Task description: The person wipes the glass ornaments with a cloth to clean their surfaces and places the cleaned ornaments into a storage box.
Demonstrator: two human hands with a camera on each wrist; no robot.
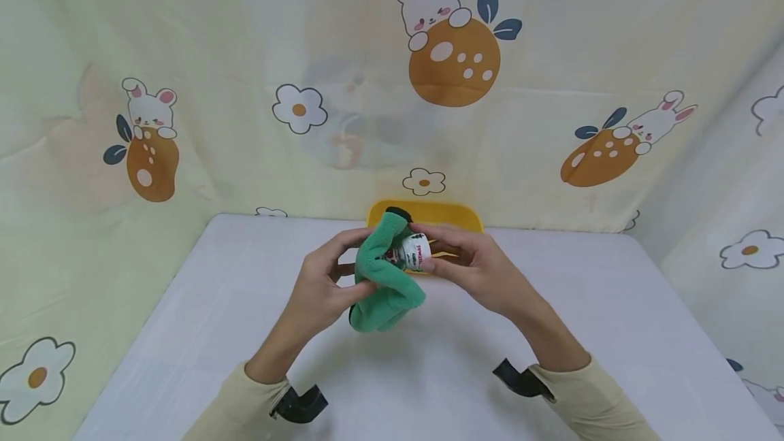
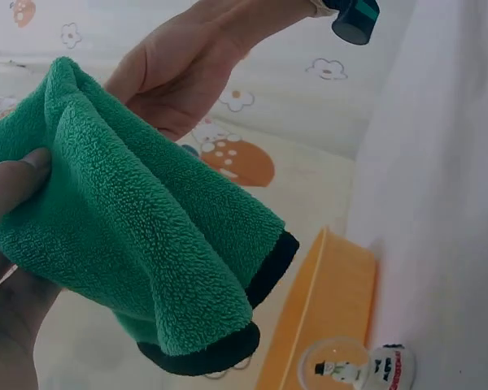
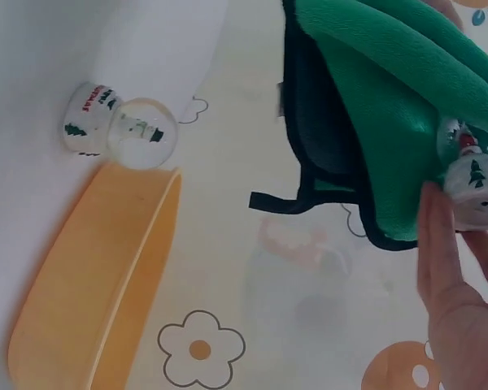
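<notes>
My left hand (image 1: 318, 284) grips a fluffy green cloth (image 1: 388, 295) with black edging, thumb on the near side. In my right hand (image 1: 480, 264), a small snow globe (image 1: 415, 252) is held by its white printed base, tilted on its side with its dome turned into the cloth. The cloth wraps part of the clear dome (image 3: 449, 142), where a small red figure shows inside. From the right wrist view, a dark panel and a short black strap (image 3: 272, 201) show on the cloth. Both hands are raised over the white table.
A yellow tray (image 1: 429, 211) sits at the table's back edge, partly hidden by the hands. Beside it stands a second snow globe (image 3: 89, 122) with a snowman inside, hidden in the head view. A curtain printed with rabbits and flowers (image 1: 300, 109) hangs behind the table.
</notes>
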